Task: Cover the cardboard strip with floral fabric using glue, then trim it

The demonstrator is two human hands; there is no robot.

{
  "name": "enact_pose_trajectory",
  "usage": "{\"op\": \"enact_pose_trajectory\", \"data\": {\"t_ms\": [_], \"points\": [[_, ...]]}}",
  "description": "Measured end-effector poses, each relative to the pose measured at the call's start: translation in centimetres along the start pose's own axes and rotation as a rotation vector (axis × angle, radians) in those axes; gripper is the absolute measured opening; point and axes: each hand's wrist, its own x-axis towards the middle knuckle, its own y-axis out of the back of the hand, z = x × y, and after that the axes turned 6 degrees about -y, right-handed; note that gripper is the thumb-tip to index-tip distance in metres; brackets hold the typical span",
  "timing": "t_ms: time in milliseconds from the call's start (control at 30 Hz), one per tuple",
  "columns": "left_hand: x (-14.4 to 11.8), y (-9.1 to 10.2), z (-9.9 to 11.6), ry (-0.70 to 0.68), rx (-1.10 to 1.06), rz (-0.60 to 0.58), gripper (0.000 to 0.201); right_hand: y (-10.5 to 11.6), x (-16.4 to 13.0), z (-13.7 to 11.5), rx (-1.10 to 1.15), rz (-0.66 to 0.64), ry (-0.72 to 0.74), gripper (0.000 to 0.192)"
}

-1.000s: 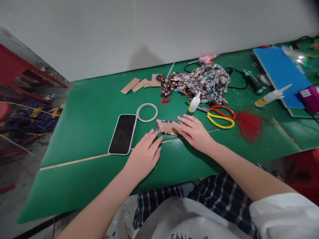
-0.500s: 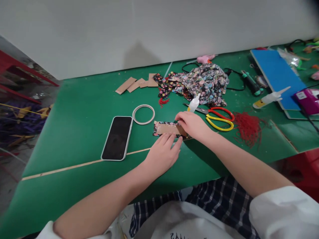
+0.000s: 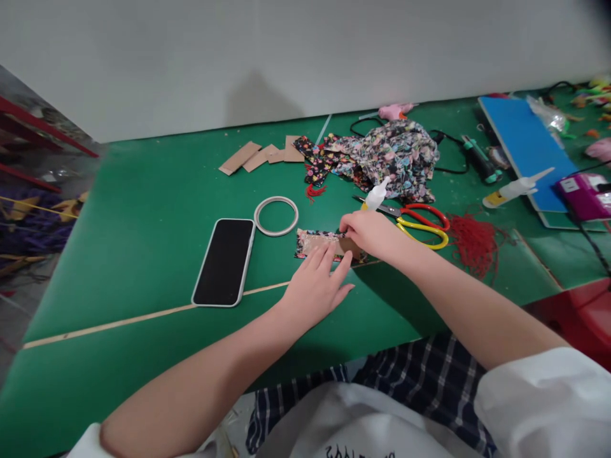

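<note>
A small cardboard strip (image 3: 351,245) lies on a piece of dark floral fabric (image 3: 300,247), whose edges show around it; the cardboard's left part has a shiny, whitish surface. My left hand (image 3: 315,280) rests on it with fingers stretched out, pressing its near side. My right hand (image 3: 375,236) is curled, its fingertips at the far edge of the fabric. A white glue bottle (image 3: 376,196) sticks up from the right hand, nozzle pointing up and away; its lower part is hidden by the hand.
Scissors (image 3: 422,228) and red threads (image 3: 472,245) lie to the right. A phone (image 3: 224,262) and a tape ring (image 3: 258,219) are at left. Behind are cardboard pieces (image 3: 241,158), floral fabric (image 3: 401,156) and a pink glue gun (image 3: 396,112). Another bottle (image 3: 510,191) stands near a blue board (image 3: 529,146).
My right hand has shifted slightly right, and the glue bottle has moved and tilted with it. My left fingers have slid farther onto the cardboard. The view has turned slightly.
</note>
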Motion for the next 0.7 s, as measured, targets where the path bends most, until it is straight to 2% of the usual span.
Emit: {"op": "enact_pose_trajectory", "data": {"t_ms": [233, 467, 700], "points": [[0.05, 0.05, -0.04, 0.002, -0.012, 0.0, 0.051, 0.32, 0.16, -0.12, 0.024, -0.045, 0.016, 0.033], [0.1, -0.08, 0.0, 0.01, -0.015, -0.011, 0.052, 0.81, 0.32, -0.31, 0.01, -0.068, 0.018, 0.025], [0.12, -0.34, -0.06, 0.007, -0.009, 0.012, 0.056, 0.87, 0.31, 0.27, 0.058, -0.125, 0.084, 0.022]]}}
